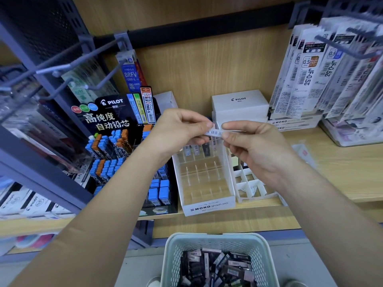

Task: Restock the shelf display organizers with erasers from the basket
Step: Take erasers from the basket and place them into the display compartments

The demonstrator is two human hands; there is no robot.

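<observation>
Both hands meet above the shelf and pinch one slim white pack with a barcode point(215, 132). My left hand point(180, 129) holds its left end, my right hand point(248, 141) its right end. Right below them stands a white MONO graph MG organizer point(209, 206) with clear dividers; a few dark packs stand in its back row, the other slots hold nothing. A second white divided organizer point(251, 188) sits to its right. At the bottom a pale green basket point(213, 240) holds several dark and pinkish small packs point(219, 266).
A black PILOT lead display point(124, 146) with blue and orange cases stands to the left. A white PILOT box point(240, 104) sits at the back. Hanging refill packs point(310, 75) fill the right side, and metal pegs point(68, 65) jut out at upper left.
</observation>
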